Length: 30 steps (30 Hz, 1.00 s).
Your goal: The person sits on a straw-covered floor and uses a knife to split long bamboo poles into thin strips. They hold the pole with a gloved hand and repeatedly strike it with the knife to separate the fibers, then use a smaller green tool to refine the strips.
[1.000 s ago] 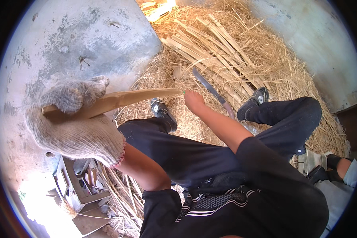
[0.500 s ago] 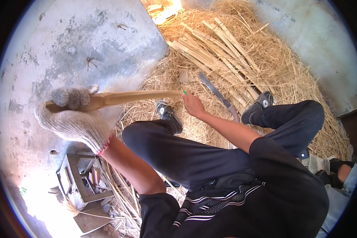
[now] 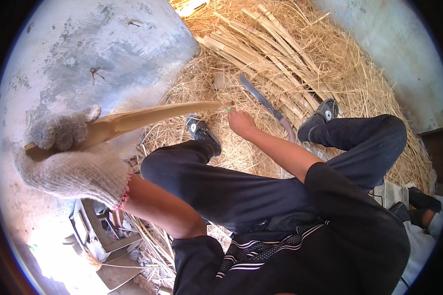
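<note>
My left hand [image 3: 79, 160], in a thick whitish-grey knitted glove with a red-edged cuff, is wrapped round the broad end of a long split bamboo strip [image 3: 147, 115]. The strip reaches across to the right and narrows toward its far tip. Just below that tip is my bare right hand [image 3: 242, 123], its fingers closed together. A tiny bit of green shows at those fingertips; what they grip is mostly hidden. On the straw right of this hand lies a long-bladed knife [image 3: 261, 95] with a curved brownish handle.
Several split bamboo strips [image 3: 275, 54] lie on loose straw [image 3: 354, 73] beyond my feet. A stained pale wall or panel [image 3: 118, 44] stands at the left. A small wooden frame stool [image 3: 101, 223] is at lower left. Part of another person [image 3: 428, 216] shows at the right edge.
My gloved left hand has moved left and slightly down, taking the bamboo strip with it. The strip's tip now shows above my right fingers. The view has shifted slightly.
</note>
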Each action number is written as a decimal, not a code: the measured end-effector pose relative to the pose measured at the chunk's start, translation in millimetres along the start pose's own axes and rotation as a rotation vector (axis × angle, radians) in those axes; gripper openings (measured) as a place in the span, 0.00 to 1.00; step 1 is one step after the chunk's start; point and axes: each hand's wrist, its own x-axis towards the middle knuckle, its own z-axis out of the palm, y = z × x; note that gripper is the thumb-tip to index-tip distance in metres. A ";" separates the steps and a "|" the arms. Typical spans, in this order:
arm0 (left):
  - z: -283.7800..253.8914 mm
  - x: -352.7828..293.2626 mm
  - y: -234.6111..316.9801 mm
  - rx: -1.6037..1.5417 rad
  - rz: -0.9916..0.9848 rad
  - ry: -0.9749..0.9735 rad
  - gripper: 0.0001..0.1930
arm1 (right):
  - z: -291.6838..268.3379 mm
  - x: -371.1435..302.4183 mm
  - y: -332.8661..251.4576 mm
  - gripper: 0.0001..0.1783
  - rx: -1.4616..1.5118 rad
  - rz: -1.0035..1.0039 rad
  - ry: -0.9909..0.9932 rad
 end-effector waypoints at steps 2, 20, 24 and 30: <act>7.9 -4.5 2.8 0.050 0.048 0.005 0.16 | 4.5 10.0 4.0 0.20 -0.006 -0.004 0.032; -15.3 -3.9 7.6 -0.094 -0.040 -0.046 0.18 | -28.9 49.5 110.4 0.14 -0.543 0.109 -0.054; -10.7 0.6 0.5 -0.211 -0.088 -0.293 0.23 | -77.1 17.8 59.8 0.19 -0.185 0.165 -0.029; 10.4 -11.9 5.0 -0.044 -0.008 -0.008 0.21 | -90.9 -24.3 -55.1 0.20 0.194 -0.297 -0.027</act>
